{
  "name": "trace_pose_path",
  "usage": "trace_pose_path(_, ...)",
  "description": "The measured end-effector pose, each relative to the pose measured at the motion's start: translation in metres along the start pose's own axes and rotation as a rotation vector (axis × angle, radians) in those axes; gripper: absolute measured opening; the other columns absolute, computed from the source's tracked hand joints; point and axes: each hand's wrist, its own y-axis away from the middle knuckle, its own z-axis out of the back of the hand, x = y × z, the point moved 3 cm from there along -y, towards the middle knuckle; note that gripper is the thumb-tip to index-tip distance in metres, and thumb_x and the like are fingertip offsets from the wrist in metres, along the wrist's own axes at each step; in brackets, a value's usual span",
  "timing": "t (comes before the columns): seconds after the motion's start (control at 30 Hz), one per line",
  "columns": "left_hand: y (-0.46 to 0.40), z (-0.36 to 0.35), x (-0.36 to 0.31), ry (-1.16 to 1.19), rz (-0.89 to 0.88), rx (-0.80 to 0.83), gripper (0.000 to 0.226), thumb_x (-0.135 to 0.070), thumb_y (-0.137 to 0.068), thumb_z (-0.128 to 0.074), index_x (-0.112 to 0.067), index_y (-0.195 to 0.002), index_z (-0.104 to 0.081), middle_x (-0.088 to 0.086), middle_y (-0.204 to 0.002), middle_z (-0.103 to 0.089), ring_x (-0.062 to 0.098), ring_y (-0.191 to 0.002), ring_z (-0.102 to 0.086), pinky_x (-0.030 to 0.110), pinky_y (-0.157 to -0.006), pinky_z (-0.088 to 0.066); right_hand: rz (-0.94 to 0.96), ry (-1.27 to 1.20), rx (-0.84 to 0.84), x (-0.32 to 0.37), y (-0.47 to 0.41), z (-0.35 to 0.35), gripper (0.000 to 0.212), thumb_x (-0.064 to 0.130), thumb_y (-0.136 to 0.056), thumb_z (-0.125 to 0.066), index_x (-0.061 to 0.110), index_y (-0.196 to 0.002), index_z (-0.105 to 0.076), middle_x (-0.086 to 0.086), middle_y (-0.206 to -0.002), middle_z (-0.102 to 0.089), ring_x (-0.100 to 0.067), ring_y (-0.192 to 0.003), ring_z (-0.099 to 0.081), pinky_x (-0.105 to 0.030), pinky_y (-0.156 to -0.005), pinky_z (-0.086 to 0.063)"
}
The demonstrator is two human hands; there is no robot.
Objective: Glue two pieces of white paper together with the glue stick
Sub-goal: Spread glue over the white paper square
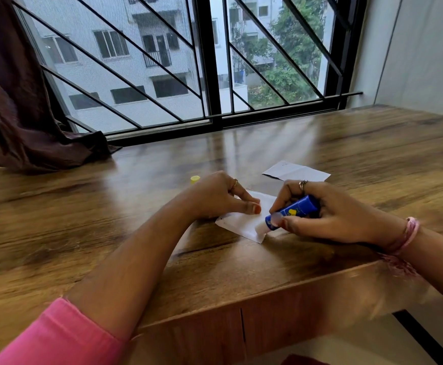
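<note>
A blue glue stick point(293, 210) is gripped in the right hand point(328, 214), whose fingers point(281, 201) are curled round the barrel with the thumb along its near side. The stick is tilted, and its white tip is pressed down onto the near right corner of a piece of white paper point(241, 222) lying flat on the wooden tabletop point(109, 219). The same paper is pinned by the left hand point(220, 196): its fingers point(249, 200) are bent and laid on the sheet's far edge, and the thumb is pressed on the sheet just left of the glue tip, so that the two hands are seen close together but not touching. A second piece of white paper point(295, 171) is seen beyond the right-hand fingers, near them yet apart from the first sheet, with one edge slightly lifted. A small yellow cap point(195, 179) is standing on the tabletop just left of the left hand, behind its knuckles. Rings are worn on both hands, a pink thread band point(410, 231) on the right wrist and a pink sleeve point(62, 335) on the left arm. Farther off, a barred window point(210, 61) is seen behind the tabletop and a dark curtain point(17, 114) is draped onto its far left corner.
</note>
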Motion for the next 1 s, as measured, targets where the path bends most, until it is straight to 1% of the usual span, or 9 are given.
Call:
trace_pose_path(0.07,0.0004,0.0002,-0.0003,0.005,0.001,0.001,0.021,-0.048,-0.073,-0.074,-0.036,-0.09,-0.075,-0.008,-0.067,-0.061,0.004,-0.054,-0.043,0.015,-0.047,-0.031,-0.003,0.016,-0.011,-0.0001,-0.0002,0.0009,0.008,0.019,-0.08,-0.07,0.017,-0.086,-0.065,-0.002,-0.074,-0.067,-0.009,-0.054,-0.053,-0.022,-0.05,-0.043)
trace_pose_path(0.17,0.0007,0.0009,0.0002,0.025,0.002,-0.01,0.019,-0.047,-0.073,-0.075,-0.035,-0.087,-0.075,-0.006,-0.059,-0.053,0.007,-0.055,-0.041,0.013,-0.042,-0.029,-0.011,0.027,-0.054,-0.0012,-0.0009,0.0035,0.008,0.017,-0.08,-0.072,0.017,-0.084,-0.065,0.006,-0.068,-0.066,-0.002,-0.054,-0.054,-0.016,-0.049,-0.042)
trace_pose_path(0.4,-0.0008,0.0005,0.0011,0.016,-0.013,-0.009,0.019,-0.048,-0.073,-0.075,-0.036,-0.087,-0.075,0.0,-0.067,-0.054,0.008,-0.059,-0.043,0.013,-0.043,-0.03,-0.024,0.03,-0.077,-0.0026,-0.0016,0.0033,0.01,0.025,-0.078,-0.07,0.019,-0.084,-0.065,0.005,-0.067,-0.066,-0.001,-0.052,-0.053,-0.016,-0.048,-0.041)
trace_pose_path(0.53,-0.0024,-0.0004,0.0032,0.018,-0.005,-0.009,0.02,-0.049,-0.072,-0.075,-0.036,-0.087,-0.075,-0.008,-0.057,-0.053,0.003,-0.052,-0.042,0.013,-0.043,-0.029,-0.008,0.025,-0.028,-0.0004,-0.0001,0.0002,0.008,0.024,-0.078,-0.07,0.021,-0.084,-0.065,-0.003,-0.078,-0.069,-0.004,-0.053,-0.055,-0.016,-0.049,-0.042)
trace_pose_path(0.67,-0.0031,-0.0006,0.0031,0.021,-0.01,-0.007,0.023,-0.046,-0.073,-0.074,-0.032,-0.091,-0.076,-0.021,-0.037,-0.048,-0.003,-0.042,-0.041,0.009,-0.038,-0.029,-0.003,0.021,-0.036,-0.0005,-0.0006,0.0006,0.009,0.022,-0.078,-0.068,0.019,-0.086,-0.064,0.01,-0.071,-0.067,-0.002,-0.051,-0.053,-0.013,-0.048,-0.041)
trace_pose_path(0.8,-0.0024,-0.0005,0.0027,0.02,-0.019,-0.001,0.022,-0.046,-0.074,-0.074,-0.033,-0.092,-0.075,-0.023,-0.036,-0.047,-0.004,-0.041,-0.041,0.008,-0.039,-0.029,0.019,0.03,0.013,-0.0002,0.0001,-0.0012,0.01,0.02,-0.081,-0.07,0.024,-0.088,-0.063,-0.012,-0.079,-0.068,-0.032,-0.055,-0.055,-0.036,-0.048,-0.044)
trace_pose_path(0.83,-0.0022,-0.0004,0.0029,0.022,-0.017,-0.002,0.022,-0.046,-0.074,-0.074,-0.033,-0.092,-0.075,-0.023,-0.036,-0.046,-0.004,-0.042,-0.041,0.008,-0.04,-0.03,0.017,0.024,0.006,-0.0004,0.0,-0.0005,0.009,0.022,-0.08,-0.07,0.024,-0.087,-0.064,-0.011,-0.079,-0.069,-0.032,-0.055,-0.055,-0.037,-0.048,-0.044)
trace_pose_path(0.93,-0.0028,-0.0006,0.0033,0.023,-0.006,-0.004,0.023,-0.046,-0.074,-0.074,-0.032,-0.093,-0.075,-0.024,-0.037,-0.047,-0.004,-0.043,-0.042,0.008,-0.042,-0.031,0.013,0.013,-0.026,-0.0008,-0.0009,0.0009,0.009,0.025,-0.079,-0.068,0.02,-0.086,-0.065,0.007,-0.072,-0.067,-0.006,-0.051,-0.051,-0.019,-0.048,-0.042)
trace_pose_path(1.0,-0.0032,-0.0006,0.0032,0.022,-0.004,-0.006,0.024,-0.046,-0.074,-0.074,-0.032,-0.093,-0.076,-0.026,-0.04,-0.05,-0.006,-0.044,-0.043,0.007,-0.042,-0.031,0.007,0.026,-0.015,-0.0009,-0.001,-0.0003,0.008,0.022,-0.079,-0.068,0.019,-0.086,-0.065,0.007,-0.073,-0.067,-0.003,-0.054,-0.053,-0.017,-0.049,-0.043)
